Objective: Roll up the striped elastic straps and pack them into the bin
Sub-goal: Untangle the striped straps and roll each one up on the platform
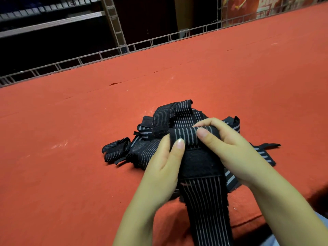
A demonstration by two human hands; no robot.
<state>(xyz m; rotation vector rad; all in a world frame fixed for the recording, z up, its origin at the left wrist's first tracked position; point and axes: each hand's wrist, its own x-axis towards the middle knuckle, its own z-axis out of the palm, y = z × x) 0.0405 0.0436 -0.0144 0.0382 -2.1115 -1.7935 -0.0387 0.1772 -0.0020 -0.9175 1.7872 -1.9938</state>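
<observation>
Black elastic with thin pale stripes, the strap (204, 206) being rolled runs lengthwise from the near edge of the red table (71, 139) away to the hands, so the roll must travel back along it toward the person. Its started roll (191, 137) lies crosswise, pinched by the left hand (159, 167) and right hand (229, 151), just near of the heap of loose straps (170, 121). No bin shows.

This looks like a small garment or packing workshop. A long worktop (230, 71) covered in red felt runs off to the far right corner, edged along its far side by a low metal rail (142, 46). Beyond that edge stand dim storage shelves (49, 23) and a red poster (248, 8).
</observation>
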